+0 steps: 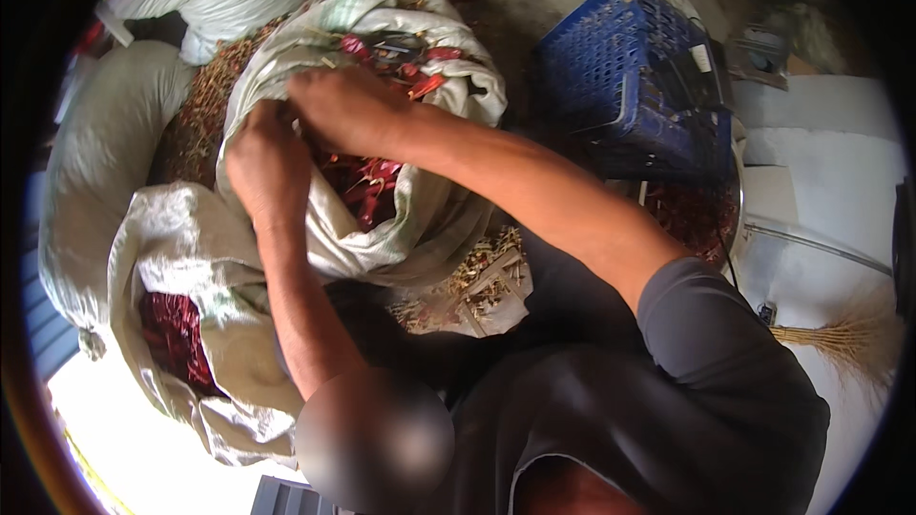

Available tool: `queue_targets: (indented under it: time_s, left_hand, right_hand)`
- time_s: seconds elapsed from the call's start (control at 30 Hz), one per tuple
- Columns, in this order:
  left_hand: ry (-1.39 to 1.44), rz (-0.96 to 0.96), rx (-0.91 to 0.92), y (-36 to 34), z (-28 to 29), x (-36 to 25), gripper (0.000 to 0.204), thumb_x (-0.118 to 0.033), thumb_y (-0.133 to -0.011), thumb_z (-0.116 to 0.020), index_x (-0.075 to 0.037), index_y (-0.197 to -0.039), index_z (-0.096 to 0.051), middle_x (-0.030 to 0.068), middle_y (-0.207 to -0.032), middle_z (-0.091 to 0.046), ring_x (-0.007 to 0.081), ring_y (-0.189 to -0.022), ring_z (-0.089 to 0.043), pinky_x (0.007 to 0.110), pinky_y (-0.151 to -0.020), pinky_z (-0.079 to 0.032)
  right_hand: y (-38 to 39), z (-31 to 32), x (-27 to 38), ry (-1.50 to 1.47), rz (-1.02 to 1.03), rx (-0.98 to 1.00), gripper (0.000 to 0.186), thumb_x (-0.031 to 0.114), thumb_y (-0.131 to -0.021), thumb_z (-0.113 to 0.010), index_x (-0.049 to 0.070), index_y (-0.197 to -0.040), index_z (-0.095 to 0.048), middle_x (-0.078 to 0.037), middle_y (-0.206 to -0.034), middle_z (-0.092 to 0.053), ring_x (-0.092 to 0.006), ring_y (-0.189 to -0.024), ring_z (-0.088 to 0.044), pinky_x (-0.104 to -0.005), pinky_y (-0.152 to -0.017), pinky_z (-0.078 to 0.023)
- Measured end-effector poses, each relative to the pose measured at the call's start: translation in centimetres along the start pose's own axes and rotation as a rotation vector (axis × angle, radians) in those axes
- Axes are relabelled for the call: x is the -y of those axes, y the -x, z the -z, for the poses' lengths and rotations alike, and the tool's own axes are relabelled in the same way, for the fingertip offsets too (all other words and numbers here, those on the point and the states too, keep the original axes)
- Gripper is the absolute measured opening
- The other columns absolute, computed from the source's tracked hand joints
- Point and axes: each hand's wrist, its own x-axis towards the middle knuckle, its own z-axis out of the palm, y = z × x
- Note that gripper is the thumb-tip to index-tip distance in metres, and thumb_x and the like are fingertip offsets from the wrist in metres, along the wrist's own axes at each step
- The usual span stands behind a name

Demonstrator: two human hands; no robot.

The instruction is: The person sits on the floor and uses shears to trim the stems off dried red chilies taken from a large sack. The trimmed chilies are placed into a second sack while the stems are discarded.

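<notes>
A white woven sack (429, 219) with a rolled rim stands in the middle, holding dried red chillies (367, 200). My left hand (267, 153) is at the sack's left side, fingers closed and pinched. My right hand (343, 110) reaches across the opening to beside my left fingertips, also closed. What they hold between the fingers is hidden. A dark object (401, 43) lies among the chillies at the back of the sack.
An open sack (219, 248) of red chillies is at lower left. Full sacks (95, 210) line the left and back. A blue crate (601, 67) rests on a round container at right. A straw broom (825, 343) and scattered plant debris (477, 281) are around me.
</notes>
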Motion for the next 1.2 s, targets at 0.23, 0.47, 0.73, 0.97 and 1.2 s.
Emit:
queue_targets:
  time_s: [0.23,0.47,0.73,0.97,1.2]
  left_hand:
    - [0.083,0.238,0.185,0.9,1.0,1.2,0.016,-0.019,-0.09,-0.062,-0.007,-0.095,-0.072,0.0179,-0.08,-0.069,0.0333,-0.071,-0.068,0.042,-0.067,-0.051]
    - [0.734,0.686,0.146,1.5,5.0,-1.7,0.022,-0.02,-0.091,-0.065,-0.005,-0.105,-0.071,0.001,-0.065,-0.061,0.0053,-0.051,-0.054,0.021,-0.036,-0.031]
    - [0.854,0.859,-0.546,7.5,14.6,11.5,0.025,-0.021,-0.092,-0.065,-0.006,-0.112,-0.067,0.0025,-0.078,-0.065,0.0091,-0.055,-0.057,0.02,-0.039,-0.037]
    - [-0.176,1.032,-0.093,19.0,17.7,20.0,0.053,-0.045,-0.089,-0.065,-0.008,-0.126,-0.059,0.0144,-0.118,-0.066,0.0266,-0.102,-0.063,0.04,-0.09,-0.048]
    - [0.241,0.901,0.313,24.4,9.1,11.9,0.038,-0.021,-0.087,-0.065,-0.005,-0.121,-0.066,0.0175,-0.106,-0.071,0.0261,-0.096,-0.069,0.035,-0.088,-0.051]
  right_hand:
    - [-0.6,-1.3,2.1,-0.621,-0.61,0.269,0.019,0.007,-0.082,-0.057,-0.01,-0.078,-0.064,-0.027,-0.073,-0.066,-0.0331,-0.069,-0.07,-0.0416,-0.064,-0.055]
    - [-2.5,-1.2,-2.4,-0.562,-0.589,0.169,0.035,0.027,-0.094,-0.051,-0.002,-0.074,-0.057,-0.01,-0.062,-0.062,-0.0223,-0.054,-0.069,-0.0333,-0.052,-0.055]
    - [-3.6,2.5,-0.8,-0.526,-0.562,-0.03,0.026,0.023,-0.096,-0.054,-0.001,-0.088,-0.059,-0.016,-0.072,-0.063,-0.0266,-0.063,-0.067,-0.0385,-0.055,-0.052]
    - [-3.0,4.6,-4.7,0.065,-0.202,-0.208,0.016,0.003,-0.085,-0.052,-0.001,-0.1,-0.053,-0.023,-0.091,-0.064,-0.0422,-0.086,-0.063,-0.0492,-0.076,-0.051]
    - [-1.8,6.2,-3.2,0.103,-0.166,-0.007,0.015,0.013,-0.086,-0.055,0.002,-0.096,-0.057,-0.022,-0.09,-0.064,-0.0402,-0.086,-0.064,-0.0491,-0.074,-0.052]
